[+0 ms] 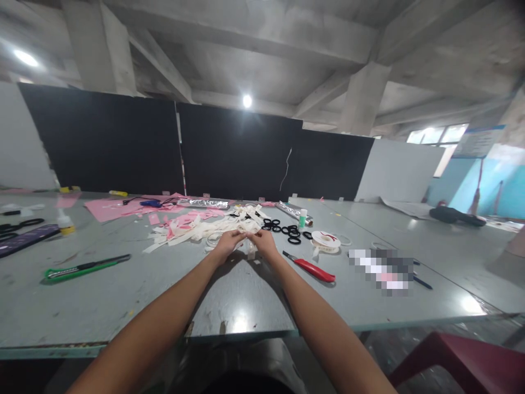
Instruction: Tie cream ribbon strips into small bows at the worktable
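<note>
Above the table, my left hand [227, 244] and my right hand [264, 243] meet almost fingertip to fingertip, both closed in a pinch. Between them is a whitish strip [251, 251], with a pale end hanging below the fingers. Its exact kind is too small to make out. Just behind my hands lies a loose heap of cream strips [213, 227], mixed on its left with pink scraps [184, 221]. Black rings [293, 232], perhaps scissor handles, lie to the right of the heap. A white ribbon spool [326, 241] sits farther right.
A red-handled knife [314, 270] lies right of my hands, a green cutter [86, 268] to the left. A glue stick [302, 219] stands behind the black rings. Foil-wrapped pieces [205, 203] lie at the back before black panels [241, 150]. A maroon chair [463, 364] stands lower right.
</note>
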Available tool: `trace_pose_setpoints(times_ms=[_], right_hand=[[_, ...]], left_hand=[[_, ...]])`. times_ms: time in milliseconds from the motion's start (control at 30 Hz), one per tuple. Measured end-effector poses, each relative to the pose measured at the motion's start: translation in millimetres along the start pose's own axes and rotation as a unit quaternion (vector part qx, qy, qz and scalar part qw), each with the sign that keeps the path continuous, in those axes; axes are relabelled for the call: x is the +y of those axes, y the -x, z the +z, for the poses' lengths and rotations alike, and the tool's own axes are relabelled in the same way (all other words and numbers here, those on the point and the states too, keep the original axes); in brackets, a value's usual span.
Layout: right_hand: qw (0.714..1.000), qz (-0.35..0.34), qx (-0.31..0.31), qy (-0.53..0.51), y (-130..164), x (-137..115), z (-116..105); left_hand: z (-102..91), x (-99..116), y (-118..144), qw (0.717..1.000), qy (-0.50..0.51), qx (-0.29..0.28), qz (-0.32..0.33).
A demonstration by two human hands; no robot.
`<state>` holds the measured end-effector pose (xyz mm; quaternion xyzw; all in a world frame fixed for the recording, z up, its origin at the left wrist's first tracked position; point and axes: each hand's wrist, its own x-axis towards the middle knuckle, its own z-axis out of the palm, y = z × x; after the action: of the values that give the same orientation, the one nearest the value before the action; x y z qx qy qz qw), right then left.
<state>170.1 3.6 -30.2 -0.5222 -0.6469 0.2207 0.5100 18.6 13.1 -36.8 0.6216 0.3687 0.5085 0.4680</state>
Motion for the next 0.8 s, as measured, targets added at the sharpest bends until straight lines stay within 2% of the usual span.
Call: trace_pose_setpoints(times_ms=[233,333,400,567,800], right_hand=[[0.999,0.041,-0.018,-0.026,-0.8,-6.6,-3.8],[0.999,0.039,-0.019,-0.011,-1.6,-5.4,-3.3],[0.999,0.030,-0.016,-0.003,-1.9,-3.7,-2.3],[0.997,0.004,-0.053,-0.054,-2.5,0.3,1.1],[0.994,0.001,-0.068,-0.083,-1.9,1.3,3.8]], left_hand=[[-1.9,-7.1,-3.1,0.997,0.060,-0.016,-0.041],[-2.1,-3.9,-1.1,0.996,0.058,-0.034,-0.057],[-2.1,-1.8,-0.1,0.996,0.055,-0.026,-0.063],[-2.8,1.5,0.6,0.997,0.053,0.003,-0.053],[-2.3,13.5,7.2,0.998,0.041,0.000,-0.041]])
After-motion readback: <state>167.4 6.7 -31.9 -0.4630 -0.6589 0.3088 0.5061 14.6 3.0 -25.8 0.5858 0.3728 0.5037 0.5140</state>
